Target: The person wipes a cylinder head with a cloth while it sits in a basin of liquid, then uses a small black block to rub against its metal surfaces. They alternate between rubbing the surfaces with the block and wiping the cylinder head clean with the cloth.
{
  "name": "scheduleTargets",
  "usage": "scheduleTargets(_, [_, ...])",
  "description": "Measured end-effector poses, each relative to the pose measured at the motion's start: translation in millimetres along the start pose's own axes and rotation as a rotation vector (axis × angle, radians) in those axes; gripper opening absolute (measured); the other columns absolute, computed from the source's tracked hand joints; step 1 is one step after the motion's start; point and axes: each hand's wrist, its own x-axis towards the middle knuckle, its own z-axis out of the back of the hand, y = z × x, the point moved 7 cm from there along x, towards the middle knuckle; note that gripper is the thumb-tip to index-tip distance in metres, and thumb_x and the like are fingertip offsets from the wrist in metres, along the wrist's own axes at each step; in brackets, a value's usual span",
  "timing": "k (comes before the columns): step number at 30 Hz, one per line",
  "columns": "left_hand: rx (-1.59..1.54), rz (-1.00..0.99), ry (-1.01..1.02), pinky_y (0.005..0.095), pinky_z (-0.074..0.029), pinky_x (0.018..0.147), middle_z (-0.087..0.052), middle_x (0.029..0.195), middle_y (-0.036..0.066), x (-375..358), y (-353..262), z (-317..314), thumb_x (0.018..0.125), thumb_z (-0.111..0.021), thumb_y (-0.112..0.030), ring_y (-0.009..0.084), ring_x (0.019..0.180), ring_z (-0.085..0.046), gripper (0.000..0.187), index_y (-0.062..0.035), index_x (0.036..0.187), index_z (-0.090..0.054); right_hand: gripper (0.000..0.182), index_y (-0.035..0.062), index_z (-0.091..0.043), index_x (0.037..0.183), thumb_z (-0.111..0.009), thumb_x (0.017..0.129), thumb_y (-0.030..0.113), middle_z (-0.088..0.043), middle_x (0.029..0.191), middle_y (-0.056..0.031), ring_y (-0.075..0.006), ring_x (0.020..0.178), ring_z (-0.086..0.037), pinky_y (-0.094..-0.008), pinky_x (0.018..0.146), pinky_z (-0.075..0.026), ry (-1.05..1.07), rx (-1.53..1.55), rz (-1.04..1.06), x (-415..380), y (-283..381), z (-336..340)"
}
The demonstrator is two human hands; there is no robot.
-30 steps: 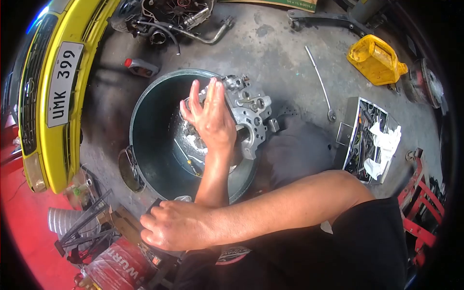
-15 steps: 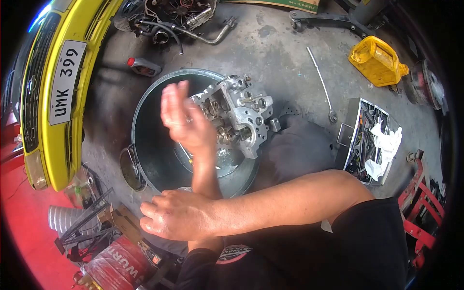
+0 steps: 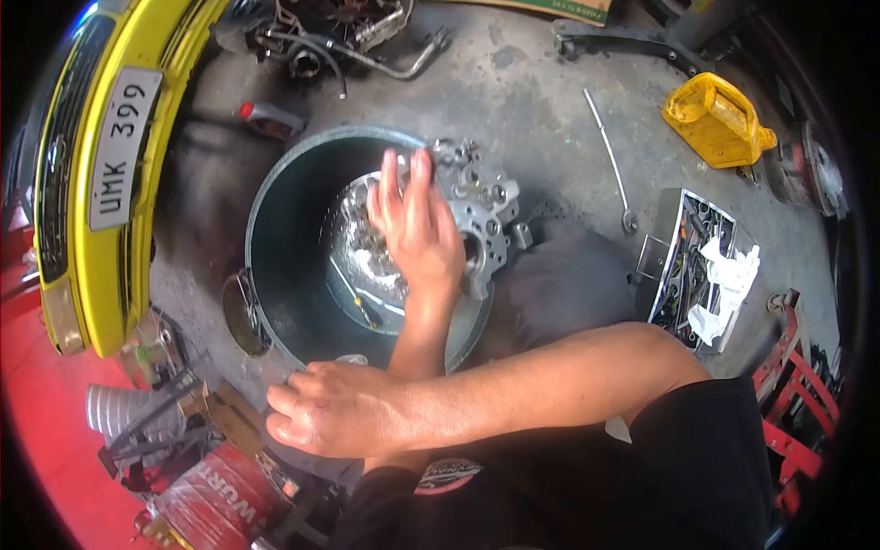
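Observation:
A metal engine cylinder head lies at the right rim of a deep round drum. My left hand is open in front of it, fingers stretched out and slightly spread, hiding its left part. Shiny wet liquid shows on the drum's bottom, where a slim tool with a yellow and black handle rests. Crossing over my left forearm, my right hand is closed with its knuckles up, near the drum's front rim. Its curled fingers hide whatever they may hold.
A yellow car bumper stands at the left. To the right are a toolbox with white rags, a long ratchet and a yellow jug. Engine parts and a red-capped bottle lie on the far floor.
My left hand has moved right, from over the drum's opening to before the cylinder head. More of the drum's bottom and the yellow-handled tool now show. My right hand has stayed put.

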Motion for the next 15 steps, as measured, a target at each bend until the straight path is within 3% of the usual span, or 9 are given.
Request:
scheduleTargets(5, [0.208,0.165,-0.048,0.0477,-0.035,0.109,-0.069,0.118,0.016,-1,3,3,0.088,-0.058,0.002,0.0345,0.127,-0.055,0.037,-0.0043,0.124,-0.065,0.012,0.0065,-0.055,0.075,-0.066,0.077,0.012,-0.053,0.076,-0.0052,-0.019,0.069,-0.062,-0.0323,0.06,-0.052,0.019,0.012,0.036,1,7,-7])
scheduleTargets(8, [0.135,0.285,0.007,0.0499,-0.033,0.11,-0.068,0.118,0.016,2,13,4,0.088,-0.059,-0.001,0.0341,0.128,-0.054,0.035,-0.0049,0.122,-0.066,0.013,0.0067,-0.055,0.075,-0.066,0.077,0.012,-0.052,0.076,-0.0054,-0.0185,0.069,-0.062,-0.0319,0.06,-0.052,0.017,0.013,0.016,0,3,-3])
scheduleTargets(12, [0.213,0.236,0.044,0.0622,-0.028,0.108,-0.069,0.103,0.019,-3,20,4,0.087,-0.059,-0.002,0.0369,0.131,-0.049,0.035,-0.0049,0.121,-0.065,0.013,0.0067,-0.054,0.077,-0.066,0.077,0.012,-0.052,0.078,-0.005,-0.018,0.069,-0.061,-0.0315,0.06,-0.052,0.037,0.003,0.02,-1,4,2])
scheduleTargets(13, [0.168,0.323,0.072,0.0637,-0.027,0.108,-0.069,0.101,0.021,-1,33,5,0.086,-0.059,-0.003,0.0364,0.131,-0.049,0.035,-0.0047,0.12,-0.065,0.013,0.0066,-0.054,0.077,-0.066,0.077,0.012,-0.051,0.078,-0.0049,-0.0179,0.07,-0.061,-0.0314,0.06,-0.052,0.036,-0.005,0.022,0,2,2])
scheduleTargets(15, [0.129,0.26,0.079,0.0637,-0.027,0.108,-0.069,0.102,0.022,6,21,7,0.086,-0.059,-0.003,0.036,0.131,-0.049,0.035,-0.0049,0.121,-0.065,0.013,0.0066,-0.054,0.078,-0.066,0.076,0.011,-0.051,0.079,-0.0047,-0.0178,0.07,-0.061,-0.0314,0.061,-0.052,0.043,0.004,0.021,-1,2,3])
